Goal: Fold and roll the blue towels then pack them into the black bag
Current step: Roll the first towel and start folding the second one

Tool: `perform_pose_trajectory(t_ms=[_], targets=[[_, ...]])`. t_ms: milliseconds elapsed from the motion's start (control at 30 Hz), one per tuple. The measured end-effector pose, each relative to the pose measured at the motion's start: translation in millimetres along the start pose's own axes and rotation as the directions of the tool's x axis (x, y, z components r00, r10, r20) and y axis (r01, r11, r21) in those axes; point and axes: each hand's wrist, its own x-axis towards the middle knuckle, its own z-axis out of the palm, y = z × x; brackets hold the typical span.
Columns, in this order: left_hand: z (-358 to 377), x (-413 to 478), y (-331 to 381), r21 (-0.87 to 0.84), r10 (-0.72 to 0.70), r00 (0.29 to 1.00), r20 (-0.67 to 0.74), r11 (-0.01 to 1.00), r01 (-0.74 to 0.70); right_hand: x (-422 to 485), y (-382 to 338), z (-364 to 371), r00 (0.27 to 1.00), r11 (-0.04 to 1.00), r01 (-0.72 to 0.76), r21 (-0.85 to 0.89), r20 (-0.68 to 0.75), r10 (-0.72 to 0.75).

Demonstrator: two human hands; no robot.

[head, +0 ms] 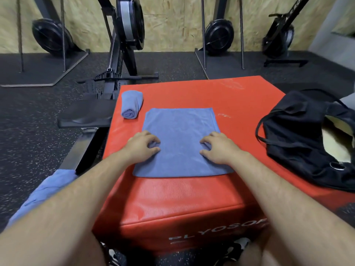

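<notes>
Fingers [153,140] curled, pinching blue towel [180,131] — left hand [141,147], right hand [220,148] apart.

A folded blue towel [180,143] lies flat on the middle of the red box [184,198] top. The left hand [143,145] and right hand [219,147] rest on the towel's side edges, bent fingers pinching the cloth. A rolled blue towel [132,104] lies at the box's far left corner, the black bag [299,135] sits open on its right side, and a loose blue towel [46,189] lies left of the box, lower down.
</notes>
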Motion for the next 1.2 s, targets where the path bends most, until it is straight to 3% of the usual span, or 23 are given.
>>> perform_pose_trajectory(t_ms=[133, 267, 400, 467, 567, 667, 767, 900, 1067, 1200], targets=[[-3, 2, 7, 0.087, -0.027, 0.999, 0.040, 0.996, 0.023, 0, -4, 0, 0.999, 0.999, -0.032, -0.021, 0.039, 0.033], [-14, -3, 17, 0.125, -0.051, 0.994, 0.093, 0.991, 0.039, -3, -4, -8, 0.994, 0.997, -0.031, 0.069, 0.108, 0.023], [-17, -15, 29, -0.111, -0.077, 0.943, 0.323, 0.987, 0.119, -18, -6, -16, 0.974, 0.997, -0.039, 0.073, 0.225, 0.021], [-15, -17, 31, -0.070, -0.056, 0.965, 0.256, 0.995, 0.077, -21, -6, -16, 0.973, 0.997, -0.035, 0.075, 0.231, 0.017], [-14, -12, 21, 0.134, 0.029, 0.999, 0.037, 0.990, -0.034, -15, -8, -16, 0.991, 0.999, -0.004, 0.032, 0.133, 0.000], [-10, -9, 10, 0.204, -0.005, 0.995, 0.100, 0.979, -0.015, -6, -9, -16, 0.993, 0.999, 0.013, -0.044, 0.120, -0.008], [-13, -6, 9, 0.219, -0.024, 0.987, 0.161, 0.976, -0.012, -4, -12, -18, 0.972, 0.992, 0.017, -0.126, 0.235, 0.013], [-19, -3, 10, 0.275, -0.014, 0.991, 0.130, 0.961, -0.023, 0, -17, -28, 0.923, 0.991, 0.009, -0.134, 0.382, 0.043], [-9, 5, 3, 0.176, 0.039, 0.999, 0.023, 0.983, -0.042, 21, 1, -17, 0.990, 0.995, 0.081, -0.057, 0.117, -0.074], [-12, 23, -6, 0.251, -0.010, 0.998, 0.067, 0.968, -0.007, 38, 12, -14, 0.996, 0.996, 0.052, -0.067, 0.069, -0.047]])
